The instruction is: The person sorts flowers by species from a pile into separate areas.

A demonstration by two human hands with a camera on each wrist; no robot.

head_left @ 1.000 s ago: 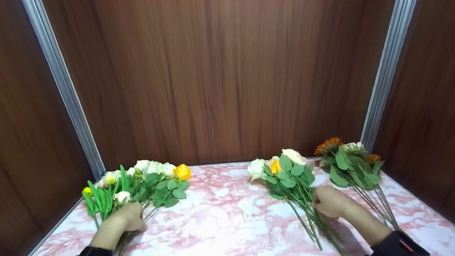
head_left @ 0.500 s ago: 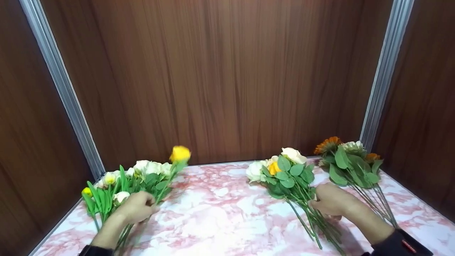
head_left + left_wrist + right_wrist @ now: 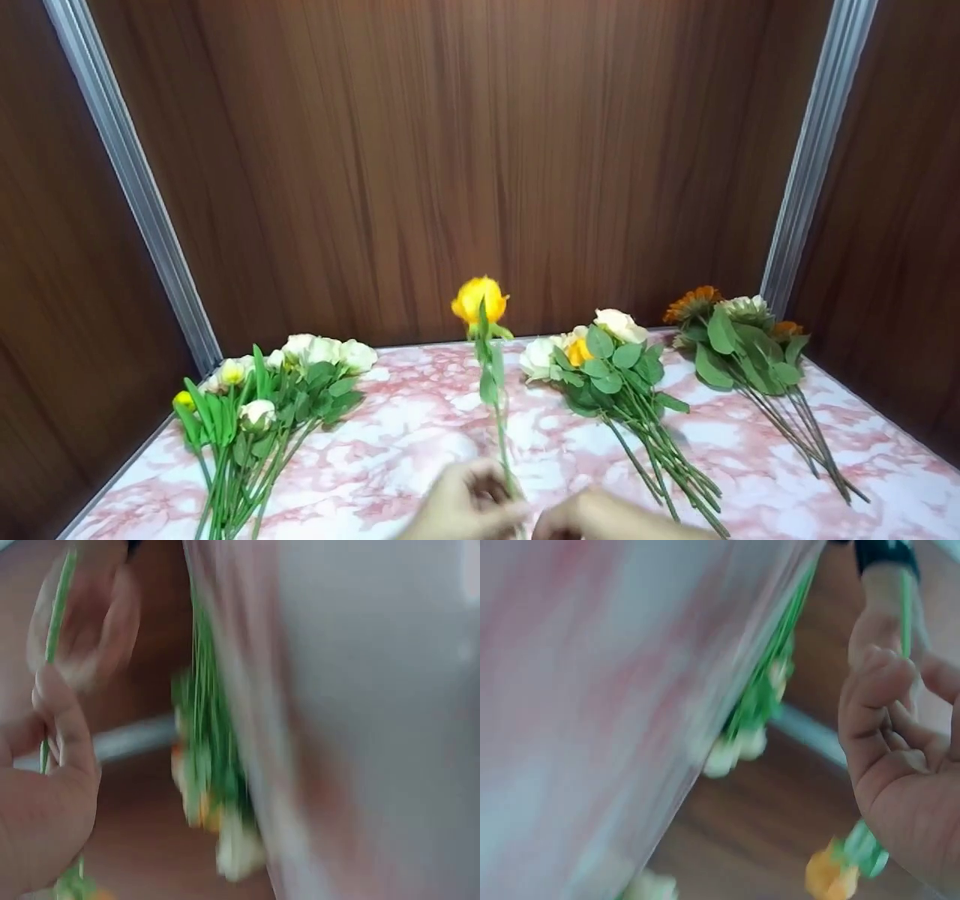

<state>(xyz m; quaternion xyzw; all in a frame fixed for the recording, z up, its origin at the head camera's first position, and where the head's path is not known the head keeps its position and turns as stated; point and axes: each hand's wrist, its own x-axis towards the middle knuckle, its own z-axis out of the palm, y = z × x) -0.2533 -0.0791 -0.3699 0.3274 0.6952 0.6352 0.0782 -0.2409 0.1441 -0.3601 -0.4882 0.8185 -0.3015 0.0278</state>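
Note:
My left hand [image 3: 461,504] pinches the thin green stem of a yellow rose [image 3: 480,301] between thumb and fingers. The rose stands nearly upright over the middle of the table, its bloom against the back wall. Beside that hand, at the bottom of the head view, is my right hand [image 3: 600,516], fingers loosely bent. In the left wrist view the stem [image 3: 56,615] passes in front of the right hand [image 3: 86,626]. The right wrist view shows the right hand's thumb and fingers [image 3: 881,679] close to the stem, with no grip on it visible.
White roses [image 3: 322,352] and yellow tulips [image 3: 232,373] lie in a bunch at left. A bunch of white and orange roses [image 3: 619,328] lies right of centre, and orange flowers [image 3: 691,306] at far right. Brown panels [image 3: 450,165] enclose the pink marbled table [image 3: 420,435].
The left hand has lifted the yellow rose from the left bunch and carried it to the middle. The right hand has left the right-centre bunch and come beside the left hand.

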